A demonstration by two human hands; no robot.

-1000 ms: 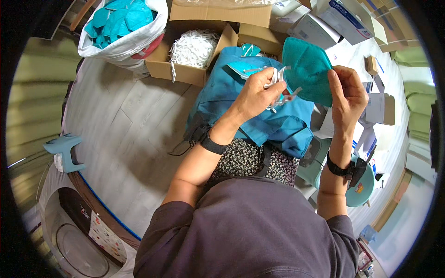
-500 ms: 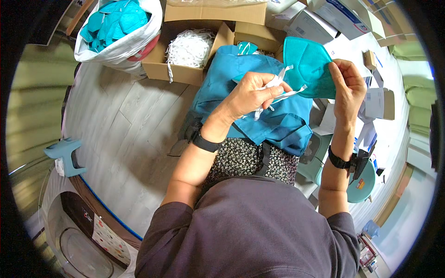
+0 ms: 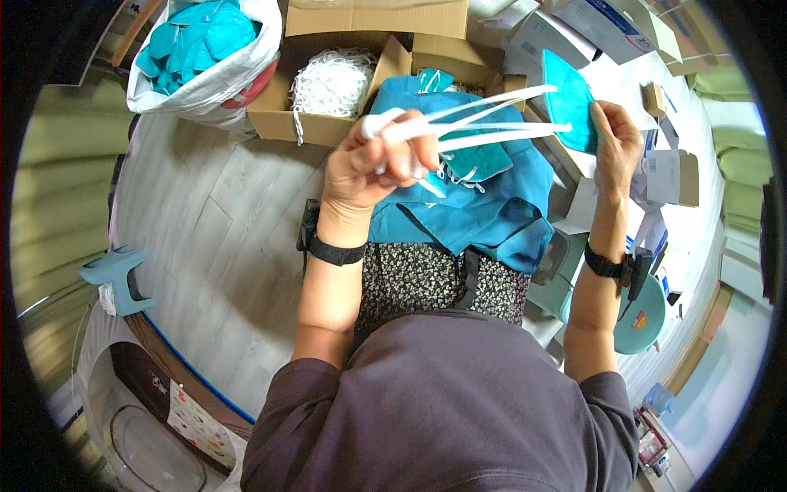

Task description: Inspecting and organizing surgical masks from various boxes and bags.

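Most likely a room in a home, doubling as a workspace.
Green curtains (image 3: pixel 70 176), a pale plank floor (image 3: pixel 221 201), a small blue plastic stool (image 3: pixel 123 279) and a fabric-sided enclosure (image 3: pixel 197 422) with a printed panel look domestic, as does the round teal seat (image 3: pixel 641 324) at right; the work side shows in a white sack (image 3: pixel 164 100) full of teal masks (image 3: pixel 197 41), open cardboard boxes (image 3: pixel 266 123), one heaped with white straps (image 3: pixel 328 82), and scattered cartons (image 3: pixel 668 176).

The blue-and-white carton (image 3: pixel 597 29) and open white box (image 3: pixel 666 177) bear print too small to read.
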